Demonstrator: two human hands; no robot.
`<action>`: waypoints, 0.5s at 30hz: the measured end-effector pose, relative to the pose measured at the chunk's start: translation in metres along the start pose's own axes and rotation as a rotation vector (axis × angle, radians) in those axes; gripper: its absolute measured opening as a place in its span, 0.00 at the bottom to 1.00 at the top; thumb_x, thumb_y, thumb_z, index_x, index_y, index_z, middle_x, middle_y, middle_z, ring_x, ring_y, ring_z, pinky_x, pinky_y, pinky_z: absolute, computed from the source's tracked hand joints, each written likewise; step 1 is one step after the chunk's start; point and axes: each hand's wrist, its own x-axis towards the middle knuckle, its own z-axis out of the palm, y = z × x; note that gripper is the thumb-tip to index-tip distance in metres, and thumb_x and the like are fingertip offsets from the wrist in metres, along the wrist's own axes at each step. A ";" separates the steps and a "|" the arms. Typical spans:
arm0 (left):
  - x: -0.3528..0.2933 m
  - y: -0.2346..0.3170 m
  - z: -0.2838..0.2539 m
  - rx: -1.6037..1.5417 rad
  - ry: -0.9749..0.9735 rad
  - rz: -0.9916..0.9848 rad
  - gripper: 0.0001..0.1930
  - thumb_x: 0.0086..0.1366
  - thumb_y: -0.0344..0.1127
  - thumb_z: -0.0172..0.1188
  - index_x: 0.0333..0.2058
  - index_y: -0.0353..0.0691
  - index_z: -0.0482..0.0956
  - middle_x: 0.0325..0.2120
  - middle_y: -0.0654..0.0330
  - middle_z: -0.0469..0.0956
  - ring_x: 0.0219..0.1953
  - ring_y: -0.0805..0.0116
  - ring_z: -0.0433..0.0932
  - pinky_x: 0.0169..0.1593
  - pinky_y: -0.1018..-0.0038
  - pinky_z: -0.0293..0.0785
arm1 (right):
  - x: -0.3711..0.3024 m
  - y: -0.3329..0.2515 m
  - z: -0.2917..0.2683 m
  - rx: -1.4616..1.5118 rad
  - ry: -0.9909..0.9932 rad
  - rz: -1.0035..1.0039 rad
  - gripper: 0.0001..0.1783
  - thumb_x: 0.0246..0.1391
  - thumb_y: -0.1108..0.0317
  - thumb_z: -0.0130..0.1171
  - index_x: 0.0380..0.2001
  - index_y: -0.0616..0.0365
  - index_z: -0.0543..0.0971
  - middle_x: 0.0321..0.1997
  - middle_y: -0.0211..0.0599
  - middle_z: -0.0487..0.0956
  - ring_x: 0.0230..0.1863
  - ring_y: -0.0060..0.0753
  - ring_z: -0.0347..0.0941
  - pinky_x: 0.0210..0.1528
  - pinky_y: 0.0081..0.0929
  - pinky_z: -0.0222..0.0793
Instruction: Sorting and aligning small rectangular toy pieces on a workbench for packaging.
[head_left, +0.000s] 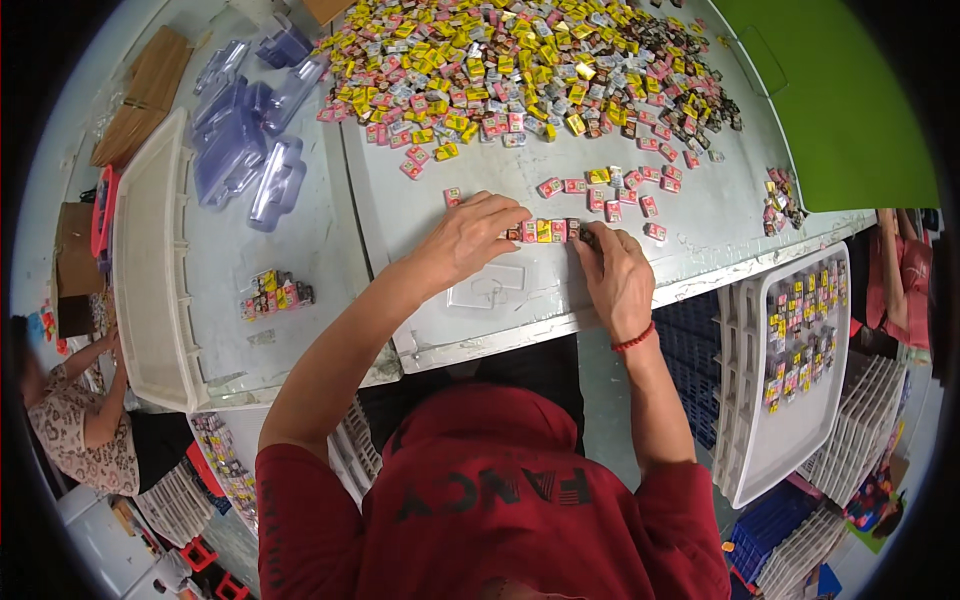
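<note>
A short row of small pink, yellow and dark wrapped boxes [545,231] lies on the grey table before me. My left hand [468,238] presses its fingers against the left end of that row. At the right end, my right hand [614,272], with a red bead bracelet at the wrist, closes its thumb and fingers on the dark boxes there. Its fingertips partly hide those boxes. Just below the row is a clear plastic tray [487,288], lying flat. Several loose pink boxes [613,211] are scattered right above my hands.
A big heap of the same boxes [520,70] covers the far table. Clear bluish plastic cases [230,140] pile up at left, near a grouped set of boxes [275,295] and a white crate [155,270]. A filled white tray [790,420] stands right. Co-workers [85,425] sit nearby.
</note>
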 end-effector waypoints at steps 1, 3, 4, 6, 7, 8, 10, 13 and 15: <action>0.000 0.001 0.001 -0.024 -0.001 -0.001 0.22 0.49 0.27 0.66 0.45 0.36 0.75 0.43 0.55 0.74 0.47 0.57 0.72 0.51 0.67 0.71 | 0.000 0.001 -0.001 0.003 -0.001 -0.001 0.14 0.49 0.71 0.63 0.41 0.60 0.77 0.30 0.42 0.77 0.29 0.40 0.76 0.32 0.30 0.72; -0.002 0.001 -0.001 -0.041 0.005 -0.012 0.22 0.50 0.26 0.66 0.46 0.36 0.75 0.43 0.55 0.74 0.47 0.56 0.72 0.51 0.67 0.71 | 0.002 0.010 -0.005 0.134 -0.130 -0.002 0.19 0.47 0.73 0.64 0.44 0.60 0.76 0.35 0.42 0.77 0.30 0.40 0.75 0.33 0.30 0.72; -0.004 0.001 -0.003 -0.053 -0.006 -0.031 0.21 0.52 0.28 0.65 0.47 0.38 0.74 0.45 0.55 0.74 0.48 0.55 0.72 0.52 0.66 0.70 | 0.004 0.016 -0.009 0.139 -0.132 -0.008 0.19 0.47 0.73 0.64 0.44 0.60 0.76 0.35 0.42 0.77 0.30 0.40 0.75 0.33 0.30 0.72; -0.009 0.002 -0.006 -0.065 -0.020 -0.058 0.21 0.54 0.31 0.63 0.48 0.39 0.74 0.46 0.54 0.74 0.50 0.54 0.72 0.53 0.65 0.68 | 0.007 0.028 -0.014 0.203 -0.238 -0.040 0.24 0.45 0.74 0.66 0.48 0.59 0.74 0.42 0.42 0.76 0.30 0.40 0.75 0.33 0.29 0.72; -0.010 0.002 -0.008 -0.042 0.017 -0.022 0.22 0.52 0.28 0.64 0.47 0.38 0.74 0.45 0.54 0.74 0.48 0.55 0.72 0.52 0.66 0.70 | 0.010 0.029 -0.014 0.179 -0.236 -0.063 0.25 0.44 0.74 0.66 0.49 0.58 0.74 0.47 0.42 0.75 0.34 0.42 0.76 0.36 0.30 0.74; -0.009 0.001 -0.008 -0.023 0.053 0.023 0.23 0.50 0.25 0.65 0.47 0.37 0.73 0.44 0.54 0.74 0.47 0.55 0.73 0.51 0.66 0.71 | 0.014 0.031 -0.013 0.178 -0.235 -0.060 0.25 0.44 0.74 0.66 0.49 0.58 0.74 0.47 0.42 0.75 0.34 0.42 0.76 0.36 0.30 0.74; -0.009 0.002 -0.007 -0.023 0.037 0.012 0.23 0.50 0.25 0.65 0.47 0.37 0.74 0.44 0.54 0.74 0.47 0.55 0.73 0.51 0.66 0.71 | 0.019 0.032 -0.011 0.097 -0.212 -0.184 0.26 0.43 0.75 0.66 0.50 0.58 0.74 0.49 0.44 0.75 0.39 0.45 0.77 0.40 0.32 0.75; -0.009 -0.001 -0.006 -0.037 0.002 -0.031 0.22 0.52 0.29 0.65 0.47 0.38 0.74 0.45 0.54 0.74 0.49 0.54 0.72 0.53 0.65 0.69 | 0.025 0.034 -0.008 0.096 -0.247 -0.200 0.25 0.43 0.73 0.65 0.48 0.58 0.74 0.50 0.43 0.74 0.43 0.47 0.76 0.42 0.34 0.75; -0.009 0.000 -0.006 -0.051 -0.021 -0.065 0.21 0.53 0.32 0.64 0.48 0.39 0.74 0.47 0.54 0.74 0.50 0.54 0.72 0.54 0.65 0.67 | 0.027 0.036 -0.005 0.105 -0.273 -0.198 0.23 0.45 0.71 0.65 0.47 0.58 0.74 0.46 0.42 0.76 0.42 0.47 0.76 0.41 0.34 0.75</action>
